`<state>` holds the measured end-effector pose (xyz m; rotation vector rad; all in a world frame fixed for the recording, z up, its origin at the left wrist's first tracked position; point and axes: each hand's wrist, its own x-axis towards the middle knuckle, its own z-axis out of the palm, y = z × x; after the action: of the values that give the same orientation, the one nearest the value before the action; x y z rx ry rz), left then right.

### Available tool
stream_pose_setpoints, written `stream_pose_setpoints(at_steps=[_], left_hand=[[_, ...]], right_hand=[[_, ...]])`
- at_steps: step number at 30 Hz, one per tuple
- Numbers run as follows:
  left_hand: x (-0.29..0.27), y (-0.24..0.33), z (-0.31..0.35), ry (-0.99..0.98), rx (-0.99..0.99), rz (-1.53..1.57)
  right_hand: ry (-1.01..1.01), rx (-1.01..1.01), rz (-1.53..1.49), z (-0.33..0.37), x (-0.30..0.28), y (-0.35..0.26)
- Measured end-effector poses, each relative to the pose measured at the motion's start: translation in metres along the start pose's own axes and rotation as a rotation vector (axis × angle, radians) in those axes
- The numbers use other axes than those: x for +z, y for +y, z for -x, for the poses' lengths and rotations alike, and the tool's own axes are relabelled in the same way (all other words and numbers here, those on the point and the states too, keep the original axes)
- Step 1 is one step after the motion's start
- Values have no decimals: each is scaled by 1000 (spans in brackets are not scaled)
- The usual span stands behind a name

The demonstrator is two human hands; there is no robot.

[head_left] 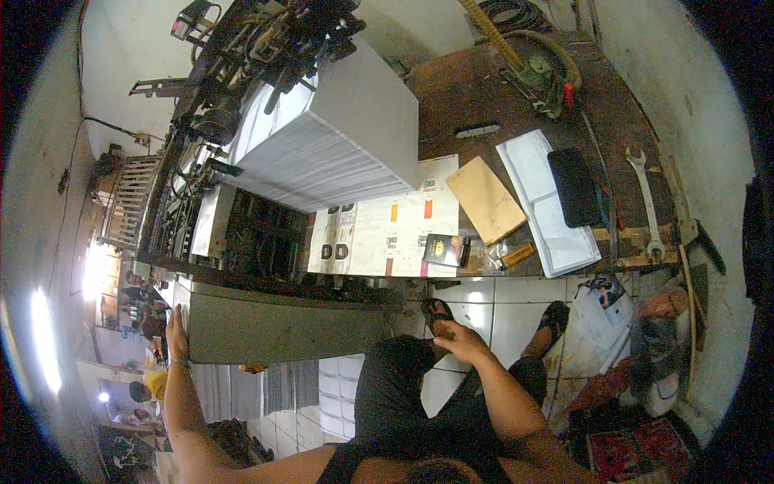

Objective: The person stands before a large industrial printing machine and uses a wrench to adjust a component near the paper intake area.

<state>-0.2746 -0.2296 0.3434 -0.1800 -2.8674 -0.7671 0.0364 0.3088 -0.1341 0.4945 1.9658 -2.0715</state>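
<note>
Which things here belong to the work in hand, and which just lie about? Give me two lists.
Seemingly in the work:
long grey metal panel, with the left hand at its end
dark metal machine
tall white paper stack

Apparently lying about:
long silver metal wrench
black rectangular phone-like slab
tan rectangular packet

Seen as a long, plain grey-green panel (282,323), matte and smooth-looking, with long edges slightly bowed in this view. Stretches from left to right along the near side of the dark machine (266,234), with its upper edge just below the frame. Turns a broad, unbroken face toward the camera. Meets a narrow, paler end at a corner on the left. Narrows toward the right, reaching near the dark trousers (395,379). Hard to tell whether upright or sloping
</note>
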Motion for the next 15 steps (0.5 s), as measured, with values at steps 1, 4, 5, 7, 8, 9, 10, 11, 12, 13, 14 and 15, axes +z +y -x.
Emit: stream_pose_setpoints(at_steps=[1, 4, 5, 7, 8, 9, 10, 11, 12, 13, 14, 15], left_hand=[[0, 1, 2, 2, -4, 9], [1, 3, 4, 6, -9, 25], [1, 4, 4, 4, -9, 26], [3, 6, 3, 3, -8, 32], [4, 8, 2, 3, -2, 34], [3, 6, 3, 3, -7, 31], [1, 4, 6, 4, -12, 33], [0, 2, 8, 7, -17, 30], [1, 3, 7, 3, -13, 35], [3, 4, 5, 2, -10, 34], [3, 5, 4, 0, -6, 36], [4, 5, 4, -1, -5, 37]], right_hand=[[1, -8, 4, -1, 1, 1], [-5, -13, 0, -3, 3, 6], [-8, -11, -4, -5, 3, 8], [-17, -16, -51, -8, 5, 15], [-21, -18, -75, -10, 6, 18], [-26, -2, -53, -7, 4, 13], [-32, 16, -30, -1, 0, 1], [-38, 33, -7, 3, -2, -7], [-30, 24, -10, 2, -2, -5], [-21, 16, -12, 2, -1, -3], [-13, 7, -15, 1, -1, -1], [-17, 8, -10, 1, -1, -1]])
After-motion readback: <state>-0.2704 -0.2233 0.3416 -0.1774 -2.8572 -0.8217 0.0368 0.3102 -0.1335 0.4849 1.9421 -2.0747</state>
